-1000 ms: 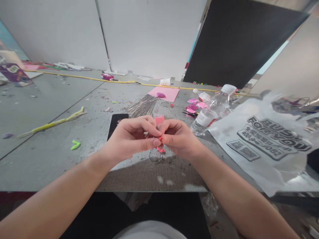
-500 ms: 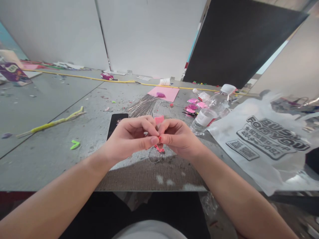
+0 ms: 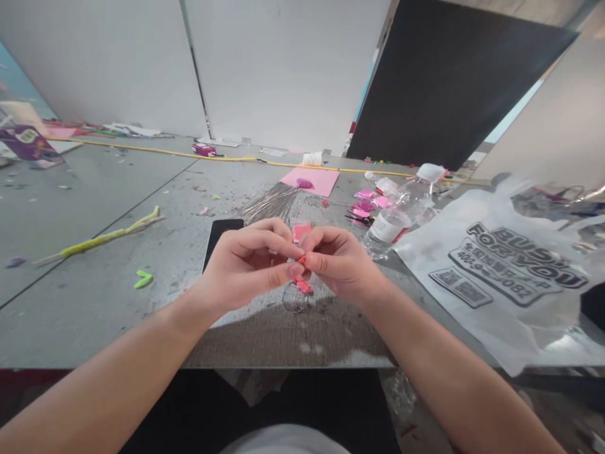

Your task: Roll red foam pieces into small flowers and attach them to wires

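My left hand point(image 3: 253, 265) and my right hand point(image 3: 338, 258) meet above the table, fingertips pinched together on a small red piece point(image 3: 303, 259). Just below the fingertips, several small coral-red pieces point(image 3: 303, 286) lie beside a thin wire loop point(image 3: 293, 299). Behind the hands is a pink block or packet point(image 3: 301, 231), partly covered by them. A dark phone point(image 3: 218, 234) lies partly behind my left hand. Farther back, a bundle of thin wires point(image 3: 270, 203) reaches toward a pink sheet point(image 3: 321, 181) with a purple lump point(image 3: 305, 183) on it.
To the right stand a clear bottle point(image 3: 394, 214) and a white plastic bag point(image 3: 501, 271), with black scissors point(image 3: 359, 218) and pink packets point(image 3: 365, 205) nearby. A yellow-green wrapped stem point(image 3: 101, 237) and green piece point(image 3: 143, 279) lie left. A yellow cord point(image 3: 189, 153) crosses the back.
The phone's screen, lit before, now looks dark. Both hands keep their pinch on the small red piece, with slight finger movement. The view has shifted slightly.
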Available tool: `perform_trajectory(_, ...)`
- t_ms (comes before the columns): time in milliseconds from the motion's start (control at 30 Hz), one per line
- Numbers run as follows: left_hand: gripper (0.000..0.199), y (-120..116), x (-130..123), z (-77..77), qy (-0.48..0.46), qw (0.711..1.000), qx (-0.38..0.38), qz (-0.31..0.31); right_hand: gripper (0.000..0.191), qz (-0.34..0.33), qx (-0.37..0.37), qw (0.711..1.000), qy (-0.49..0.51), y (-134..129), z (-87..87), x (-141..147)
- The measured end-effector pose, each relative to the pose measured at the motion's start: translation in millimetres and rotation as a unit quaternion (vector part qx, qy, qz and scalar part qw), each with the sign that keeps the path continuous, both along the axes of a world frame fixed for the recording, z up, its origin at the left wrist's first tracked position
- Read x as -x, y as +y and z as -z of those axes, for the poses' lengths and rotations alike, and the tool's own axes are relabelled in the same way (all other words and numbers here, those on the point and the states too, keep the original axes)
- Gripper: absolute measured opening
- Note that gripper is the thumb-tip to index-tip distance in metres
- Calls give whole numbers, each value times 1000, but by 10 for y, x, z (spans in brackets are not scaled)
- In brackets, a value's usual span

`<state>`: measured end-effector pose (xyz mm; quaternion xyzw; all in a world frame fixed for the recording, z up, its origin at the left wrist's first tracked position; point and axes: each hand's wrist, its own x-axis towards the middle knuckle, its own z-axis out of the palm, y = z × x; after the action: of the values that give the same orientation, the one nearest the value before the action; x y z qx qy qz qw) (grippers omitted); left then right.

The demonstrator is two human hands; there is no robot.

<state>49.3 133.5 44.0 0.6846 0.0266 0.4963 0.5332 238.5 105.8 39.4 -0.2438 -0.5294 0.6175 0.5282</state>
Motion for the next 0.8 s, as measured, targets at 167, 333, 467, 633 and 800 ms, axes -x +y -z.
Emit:
perform_trajectory(167, 19, 8, -10, 9, -11, 999, -12, -51, 22, 25, -3, 1000, -3, 4, 4, 14)
perform_trajectory(333, 15, 55, -6, 59, -22, 998, 45, -26, 24, 46, -11, 999, -18, 20, 19, 23)
perform_trajectory(467, 15, 92, -9, 91, -36, 996, 80, -2, 27, 74, -20, 997, -14, 9, -8, 39)
perform_trajectory(633, 14, 85, -49, 109, -33, 993, 116, 7, 27, 126, -28, 992, -8, -35, -44, 74)
perform_trajectory(800, 12, 67, -67, 110, -37, 989, 143, 13, 29, 141, -48, 989, -16, -59, -44, 93)
